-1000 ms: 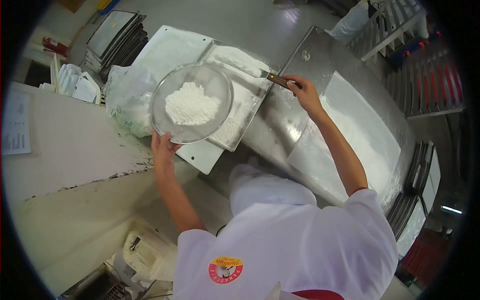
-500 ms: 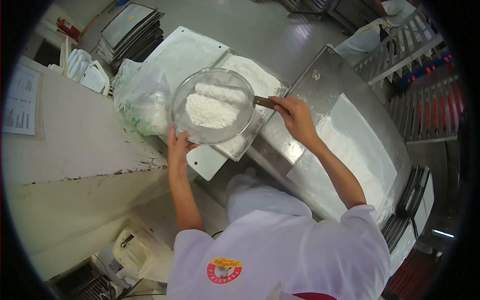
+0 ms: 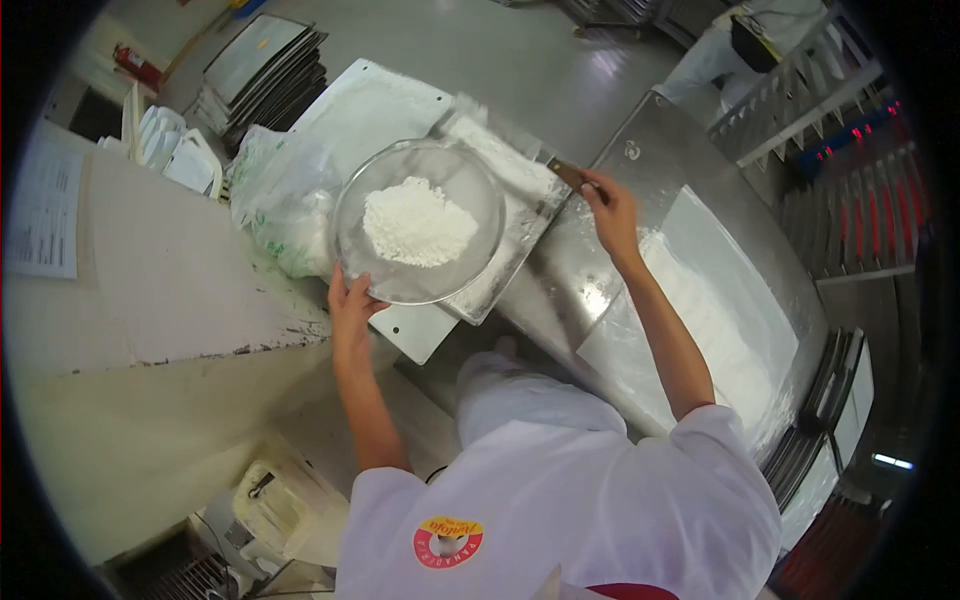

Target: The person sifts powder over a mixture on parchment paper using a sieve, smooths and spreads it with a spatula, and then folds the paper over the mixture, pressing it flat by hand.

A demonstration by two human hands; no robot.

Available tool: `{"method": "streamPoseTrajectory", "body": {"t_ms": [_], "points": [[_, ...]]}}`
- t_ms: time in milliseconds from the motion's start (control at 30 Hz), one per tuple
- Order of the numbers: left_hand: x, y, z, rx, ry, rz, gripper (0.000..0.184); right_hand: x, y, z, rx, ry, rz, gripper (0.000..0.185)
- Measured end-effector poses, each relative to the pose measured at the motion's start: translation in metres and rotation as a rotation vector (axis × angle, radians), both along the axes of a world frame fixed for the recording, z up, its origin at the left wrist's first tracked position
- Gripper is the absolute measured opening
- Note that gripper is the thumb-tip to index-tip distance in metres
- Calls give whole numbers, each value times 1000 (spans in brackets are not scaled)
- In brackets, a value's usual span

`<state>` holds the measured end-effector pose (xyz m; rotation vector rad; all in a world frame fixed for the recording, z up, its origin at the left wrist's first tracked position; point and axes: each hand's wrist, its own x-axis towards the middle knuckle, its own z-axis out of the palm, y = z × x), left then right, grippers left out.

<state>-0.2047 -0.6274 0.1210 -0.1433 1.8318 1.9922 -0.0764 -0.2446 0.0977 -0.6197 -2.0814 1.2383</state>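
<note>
My left hand (image 3: 352, 308) grips the near rim of a round sieve (image 3: 350, 190), fingers wrapped at its edge. A heap of white powder (image 3: 420, 222) lies on the mesh. In my right hand (image 3: 612, 212) is a spatula (image 3: 568, 175), held by its wooden handle, its broad blade smeared by motion over the far part of a metal tray (image 3: 520, 225). White powder coats this tray, and the sieve covers part of it. Under both lies a white board (image 3: 420, 335).
A plastic bag (image 3: 285, 200) with white contents stands left of the sieve. To the right, a steel table (image 3: 560, 270) bears a powder-dusted plastic sheet (image 3: 700, 300). Stacked trays (image 3: 265, 70) stand at the back left. Another person (image 3: 715, 60) stands beyond a metal rack (image 3: 800, 90).
The spatula has left the powder in the sieve and moved right, over the tray's far side, with my right hand. The sieve has shifted slightly left with my left hand.
</note>
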Motion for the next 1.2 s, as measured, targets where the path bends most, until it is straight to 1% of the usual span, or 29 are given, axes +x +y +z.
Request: {"method": "streamPoseTrajectory", "body": {"t_ms": [33,67,133,167,200,233,267,300,333,367,400,433,467,500,567,633,700,733,767,800,833,867,900,933,1000,1033,1100,1133,1200], "points": [[2,-2,1,2,3,-22,66,0,9,-16,-75,-115,43,27],[3,-5,0,-16,-3,48,69,0,13,-27,-87,-199,73,28],[0,-13,-10,-46,-1,130,73,-8,10,-55,-53,-179,136,25],[-5,-20,-19,-66,2,137,74,-13,2,-70,-47,-169,102,25],[-3,-17,-6,-60,-11,89,72,-13,-6,-53,-175,-250,175,26],[-11,-26,-11,-103,-40,102,74,-13,-16,-49,-174,-221,202,29],[-14,-30,-10,-132,-21,61,72,-16,-20,-67,-71,-272,126,34],[-16,-27,-1,-163,2,27,71,-10,-29,-41,-111,-408,126,43],[-9,-12,12,-128,15,39,71,-4,-40,-39,88,-404,28,47],[2,0,27,-94,28,66,70,6,-47,-28,131,-367,-35,46],[9,10,41,-95,27,15,70,18,-55,-10,131,-282,-93,40],[18,18,52,-124,52,-5,70,31,-61,-4,69,-175,-106,37],[20,22,58,-157,77,-18,71,41,-67,2,6,-66,-113,34],[19,22,51,-169,94,-97,73,59,-72,15,2,-68,-138,34],[35,43,46,-158,77,-152,73,101,-84,49,-572,5,-1,33],[52,69,44,-148,61,-207,73,130,-98,58,-563,50,-62,35],[70,99,41,-144,78,-360,71,159,-103,68,-534,94,-128,38],[84,117,43,-143,80,-385,71,175,-103,72,-537,39,-218,40],[101,137,46,-105,48,-471,68,190,-102,75,-540,-19,-308,43],[118,155,48,-67,14,-555,66,205,-100,71,-539,-15,-328,43],[137,171,50,-66,14,-573,66,220,-97,64,-506,-29,-470,44],[157,186,52,-31,18,-651,64,235,-92,61,-469,-43,-611,45],[177,202,54,3,20,-727,62,251,-89,68,-514,59,-679,41],[197,216,53,5,19,-742,62,269,-84,69,-512,62,-694,41],[236,242,47,25,-14,-852,61,306,-73,66,-410,17,-936,35],[255,252,38,60,-16,-902,60,325,-67,60,-409,18,-943,35],[294,269,30,99,-15,-953,59,362,-54,41,-285,-9,-1161,29],[314,274,31,132,-26,-1006,59,379,-51,35,-285,-7,-1163,29],[347,285,30,167,-34,-1060,58,411,-44,25,-277,48,-1302,28]]}}
